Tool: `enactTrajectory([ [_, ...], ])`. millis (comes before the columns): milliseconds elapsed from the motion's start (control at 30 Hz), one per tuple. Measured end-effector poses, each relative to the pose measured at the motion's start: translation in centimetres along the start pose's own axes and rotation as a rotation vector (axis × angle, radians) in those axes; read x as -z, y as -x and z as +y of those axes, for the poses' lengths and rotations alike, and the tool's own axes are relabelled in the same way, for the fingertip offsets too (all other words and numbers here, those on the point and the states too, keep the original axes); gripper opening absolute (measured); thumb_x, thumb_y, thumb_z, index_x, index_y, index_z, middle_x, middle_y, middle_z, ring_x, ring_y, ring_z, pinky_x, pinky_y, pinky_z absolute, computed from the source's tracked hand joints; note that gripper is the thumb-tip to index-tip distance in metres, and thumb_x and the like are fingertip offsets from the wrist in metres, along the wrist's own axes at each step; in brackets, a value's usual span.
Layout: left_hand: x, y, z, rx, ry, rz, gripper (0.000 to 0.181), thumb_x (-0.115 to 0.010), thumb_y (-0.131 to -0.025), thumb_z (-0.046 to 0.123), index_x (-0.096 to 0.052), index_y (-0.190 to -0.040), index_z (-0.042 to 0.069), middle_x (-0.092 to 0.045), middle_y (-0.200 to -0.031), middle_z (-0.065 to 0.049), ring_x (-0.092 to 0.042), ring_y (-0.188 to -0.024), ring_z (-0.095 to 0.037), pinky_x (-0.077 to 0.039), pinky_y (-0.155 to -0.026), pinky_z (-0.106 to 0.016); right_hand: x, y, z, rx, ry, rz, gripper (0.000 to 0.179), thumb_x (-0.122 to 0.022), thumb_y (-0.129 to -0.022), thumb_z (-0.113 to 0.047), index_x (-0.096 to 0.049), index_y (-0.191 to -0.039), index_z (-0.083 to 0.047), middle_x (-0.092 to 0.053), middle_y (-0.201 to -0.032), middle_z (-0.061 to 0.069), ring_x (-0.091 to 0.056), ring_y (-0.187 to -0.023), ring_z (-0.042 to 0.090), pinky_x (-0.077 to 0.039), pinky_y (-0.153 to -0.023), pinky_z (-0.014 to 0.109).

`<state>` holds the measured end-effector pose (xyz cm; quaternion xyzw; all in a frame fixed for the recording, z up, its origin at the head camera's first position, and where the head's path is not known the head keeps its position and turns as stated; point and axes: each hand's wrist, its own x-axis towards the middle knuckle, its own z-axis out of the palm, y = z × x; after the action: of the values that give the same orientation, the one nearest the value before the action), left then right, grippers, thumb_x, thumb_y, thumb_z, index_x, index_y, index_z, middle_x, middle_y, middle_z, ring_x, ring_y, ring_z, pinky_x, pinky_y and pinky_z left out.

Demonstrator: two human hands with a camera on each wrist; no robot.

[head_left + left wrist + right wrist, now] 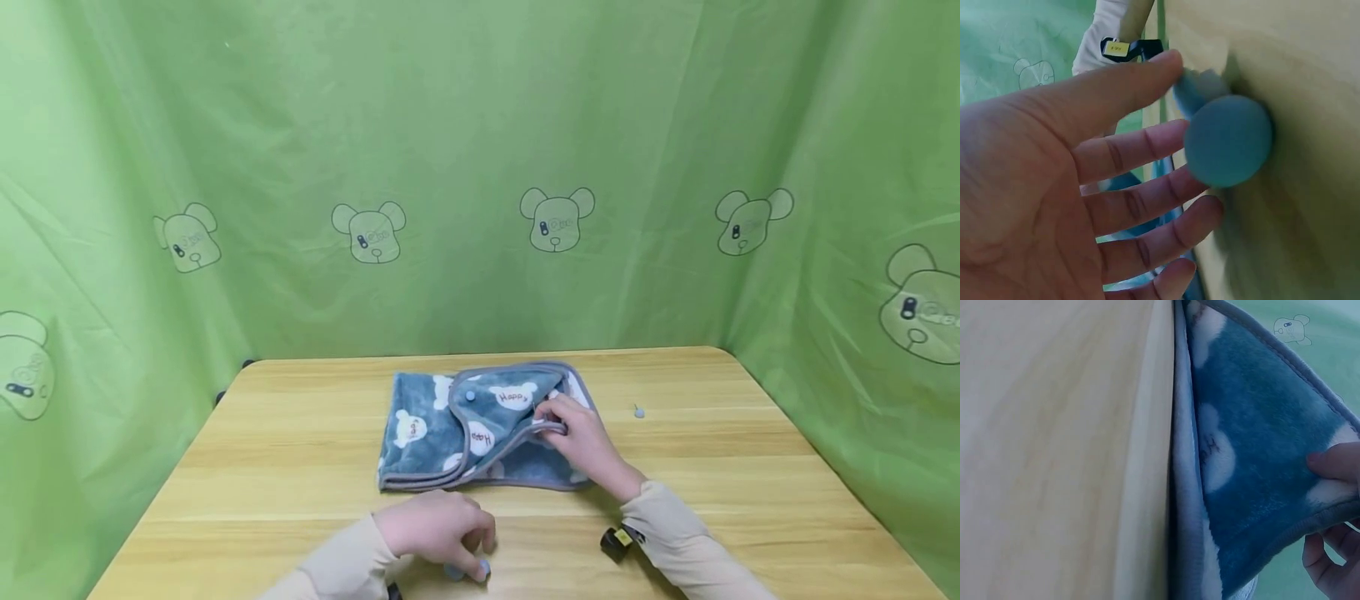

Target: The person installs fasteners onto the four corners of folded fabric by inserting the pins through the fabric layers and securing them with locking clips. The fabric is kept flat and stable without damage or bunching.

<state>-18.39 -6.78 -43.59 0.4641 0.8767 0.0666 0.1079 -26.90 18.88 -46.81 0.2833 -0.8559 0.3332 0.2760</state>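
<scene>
A folded teal blanket (422,454) with white bear-head patches and grey edging lies on the table. My right hand (577,433) grips a raised flap of it at the right. In the right wrist view the thumb (1335,464) lies on the teal face, with fingers below the edge. A small blue round piece (470,396) sits on the blanket's upper left. Near the table's front my left hand (442,527) reaches down at small blue round pieces, one a disc (1229,140). Its thumb (1154,75) appears to touch the piece behind, and its fingers are spread.
Another small light-blue piece (639,412) with a thin point lies right of the blanket on the wooden table (285,433). A black wrist camera (616,543) with a yellow label is on the right wrist. Green curtains (465,108) with bear drawings stand around the table.
</scene>
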Motion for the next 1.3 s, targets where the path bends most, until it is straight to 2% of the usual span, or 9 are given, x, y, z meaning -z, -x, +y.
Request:
enactTrajectory([
  [200,-0.5,0.0,0.1,-0.046,0.083,-0.016,0.022,-0.078,-0.078,0.041,-0.063,-0.084,0.025,-0.047,-0.065,0.020,-0.038,-0.056,0.009,-0.030,-0.052,-0.006,0.0,0.1,0.0,0.002,-0.008,-0.009,0.024,-0.080,-0.073,-0.002,-0.066,-0.085,-0.017,-0.062,-0.082,-0.007,-0.052,-0.074,0.002,-0.052,-0.066,0.024],
  [333,-1.1,-0.2,0.0,-0.079,0.093,0.005,0.020,-0.077,-0.080,0.040,-0.063,-0.083,0.026,-0.045,-0.064,0.021,-0.036,-0.055,0.010,-0.030,-0.052,-0.006,0.0,0.1,0.1,0.008,-0.004,-0.006,0.025,-0.080,-0.072,-0.001,-0.066,-0.085,-0.018,-0.061,-0.082,-0.008,-0.051,-0.074,0.002,-0.050,-0.066,0.024],
  [467,-1.3,-0.6,0.1,-0.071,0.082,0.018,0.015,-0.075,-0.079,0.037,-0.064,-0.080,0.028,-0.045,-0.063,0.023,-0.036,-0.053,0.010,-0.030,-0.051,-0.006,0.1,0.1,0.0,0.002,-0.004,-0.011,0.025,-0.079,-0.073,-0.001,-0.066,-0.085,-0.018,-0.061,-0.082,-0.008,-0.051,-0.074,0.002,-0.050,-0.066,0.024],
  [567,-1.0,-0.7,0.2,-0.064,0.062,0.025,0.013,-0.074,-0.078,0.036,-0.064,-0.082,0.029,-0.048,-0.065,0.023,-0.038,-0.055,0.010,-0.031,-0.052,-0.006,0.1,0.0,-0.1,-0.004,-0.006,-0.018,0.024,-0.079,-0.073,-0.001,-0.066,-0.086,-0.017,-0.060,-0.081,-0.008,-0.050,-0.073,0.002,-0.049,-0.065,0.023],
  [700,0.1,-0.8,0.3,-0.060,0.047,0.059,0.013,-0.073,-0.079,0.035,-0.066,-0.086,0.028,-0.052,-0.068,0.023,-0.042,-0.058,0.011,-0.033,-0.055,-0.005,0.1,0.0,-0.2,-0.012,-0.008,-0.027,0.024,-0.079,-0.073,-0.001,-0.066,-0.086,-0.017,-0.059,-0.080,-0.008,-0.049,-0.073,0.002,-0.048,-0.064,0.023],
  [833,1.8,-1.2,-0.1,-0.039,0.088,0.112,0.010,-0.071,-0.082,0.033,-0.067,-0.088,0.026,-0.056,-0.071,0.021,-0.046,-0.061,0.009,-0.036,-0.058,-0.007,0.0,0.0,-0.2,-0.008,-0.012,-0.029,0.024,-0.080,-0.073,-0.001,-0.066,-0.086,-0.017,-0.060,-0.080,-0.007,-0.050,-0.074,0.002,-0.049,-0.065,0.023],
  [967,3.2,-1.9,-0.9,0.000,0.174,0.211,0.011,-0.067,-0.087,0.034,-0.067,-0.093,0.025,-0.060,-0.076,0.018,-0.050,-0.065,0.006,-0.040,-0.062,-0.009,0.0,0.0,-0.1,0.003,-0.014,-0.023,0.024,-0.080,-0.073,-0.002,-0.067,-0.087,-0.016,-0.060,-0.081,-0.007,-0.051,-0.074,0.002,-0.050,-0.065,0.022],
  [1167,5.1,-3.3,-2.0,0.012,0.375,0.373,0.017,-0.065,-0.092,0.032,-0.068,-0.103,0.020,-0.066,-0.084,0.009,-0.055,-0.070,0.002,-0.047,-0.066,-0.015,-0.1,0.0,0.0,0.018,-0.001,-0.016,0.024,-0.082,-0.072,-0.004,-0.067,-0.086,-0.016,-0.061,-0.080,-0.007,-0.051,-0.073,0.002,-0.050,-0.065,0.022],
  [1300,5.8,-4.5,-2.4,0.039,0.480,0.441,0.019,-0.064,-0.094,0.032,-0.068,-0.106,0.017,-0.067,-0.090,0.004,-0.057,-0.077,-0.002,-0.048,-0.069,-0.018,0.0,0.1,0.0,0.028,-0.003,-0.010,0.024,-0.082,-0.071,-0.002,-0.067,-0.085,-0.016,-0.060,-0.080,-0.007,-0.051,-0.072,0.002,-0.050,-0.064,0.022],
])
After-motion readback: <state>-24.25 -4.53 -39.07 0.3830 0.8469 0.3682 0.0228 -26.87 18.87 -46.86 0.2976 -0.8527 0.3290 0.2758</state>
